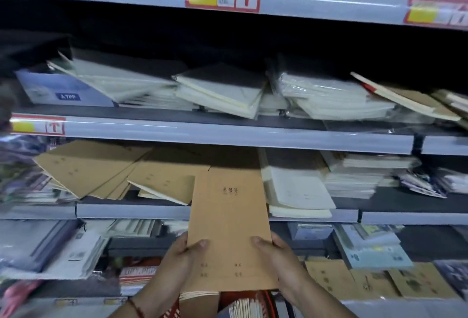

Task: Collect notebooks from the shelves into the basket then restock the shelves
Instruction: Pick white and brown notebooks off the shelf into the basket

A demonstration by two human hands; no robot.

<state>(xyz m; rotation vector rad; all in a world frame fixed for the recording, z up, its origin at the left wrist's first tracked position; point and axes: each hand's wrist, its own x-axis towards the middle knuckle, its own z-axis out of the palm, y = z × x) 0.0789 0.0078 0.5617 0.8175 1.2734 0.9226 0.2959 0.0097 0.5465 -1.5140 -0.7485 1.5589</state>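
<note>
Both hands, the left hand [181, 257] and the right hand [274, 254], pinch the bottom corners of a brown notebook [229, 219]. Its top end points at the shelf [131, 210], probably to slide it in flat.

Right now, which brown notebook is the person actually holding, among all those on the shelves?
Find the long grey shelf edge across the middle; below it lie fanned stacks of brown notebooks. The held notebook stands upright in front of them at centre, gripped at its lower corners by the left hand and right hand. Only it faces you squarely, dark characters near its top.
</note>
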